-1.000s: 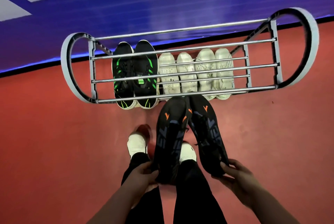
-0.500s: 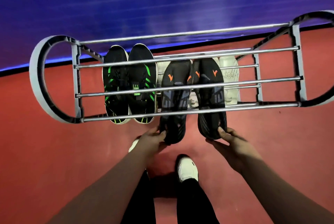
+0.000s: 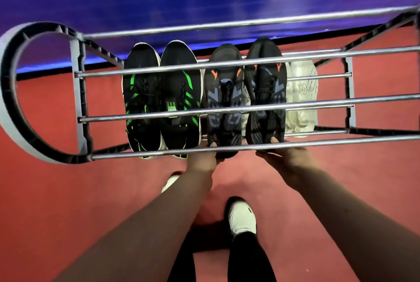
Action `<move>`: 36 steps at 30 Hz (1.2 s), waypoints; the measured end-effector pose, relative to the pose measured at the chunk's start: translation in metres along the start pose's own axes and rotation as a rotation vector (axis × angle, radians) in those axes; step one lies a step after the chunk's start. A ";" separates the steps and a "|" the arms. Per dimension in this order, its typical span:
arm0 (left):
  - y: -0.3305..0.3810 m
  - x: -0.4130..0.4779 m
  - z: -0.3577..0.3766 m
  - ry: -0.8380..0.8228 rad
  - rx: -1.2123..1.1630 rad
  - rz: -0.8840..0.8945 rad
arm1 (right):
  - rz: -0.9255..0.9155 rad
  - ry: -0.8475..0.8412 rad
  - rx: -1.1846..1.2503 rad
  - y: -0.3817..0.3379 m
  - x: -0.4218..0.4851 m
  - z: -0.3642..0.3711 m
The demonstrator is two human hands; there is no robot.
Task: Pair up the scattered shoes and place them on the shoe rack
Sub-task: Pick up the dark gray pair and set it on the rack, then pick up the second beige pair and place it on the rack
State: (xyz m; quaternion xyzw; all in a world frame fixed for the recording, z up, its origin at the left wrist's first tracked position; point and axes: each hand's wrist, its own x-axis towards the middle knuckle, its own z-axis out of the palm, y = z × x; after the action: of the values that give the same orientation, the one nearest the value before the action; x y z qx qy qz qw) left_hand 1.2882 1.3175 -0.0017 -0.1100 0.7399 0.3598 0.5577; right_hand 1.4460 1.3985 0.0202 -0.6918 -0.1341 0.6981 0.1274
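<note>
A metal shoe rack (image 3: 227,148) with grey end loops stands against the blue wall. Two black shoes with orange and blue marks lie side by side under its top bars. My left hand (image 3: 203,159) grips the heel of the left one (image 3: 223,99). The right one (image 3: 266,90) is held at its heel by my right hand (image 3: 286,156). A black pair with green stripes (image 3: 161,99) sits on the rack to their left. White shoes (image 3: 301,99) on a lower tier show to the right, mostly hidden by the black pair.
Red floor (image 3: 68,202) lies in front of the rack. My own feet in white shoes (image 3: 242,215) stand just below my hands. The rack's right part (image 3: 384,99) holds no shoes.
Both hands have pushed the black and orange pair from in front of the rack deep onto it, covering most of the white shoes. The view has come closer to the rack.
</note>
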 end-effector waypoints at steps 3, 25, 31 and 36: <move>-0.003 0.002 0.002 0.028 -0.047 0.002 | -0.037 -0.027 0.076 -0.001 -0.001 0.005; -0.019 -0.056 -0.039 -0.031 -0.031 -0.213 | 0.001 0.025 -0.814 0.026 -0.052 -0.005; -0.025 -0.108 -0.083 -0.015 -0.074 -0.196 | -0.057 -0.029 -1.059 0.019 -0.098 -0.002; -0.024 -0.128 -0.134 0.055 -0.168 -0.213 | -0.115 -0.118 -1.218 0.026 -0.130 0.041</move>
State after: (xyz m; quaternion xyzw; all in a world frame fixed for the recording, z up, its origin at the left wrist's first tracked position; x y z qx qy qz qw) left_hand 1.2472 1.1824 0.1205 -0.2438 0.7063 0.3562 0.5611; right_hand 1.4065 1.3265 0.1318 -0.5920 -0.5528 0.5254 -0.2607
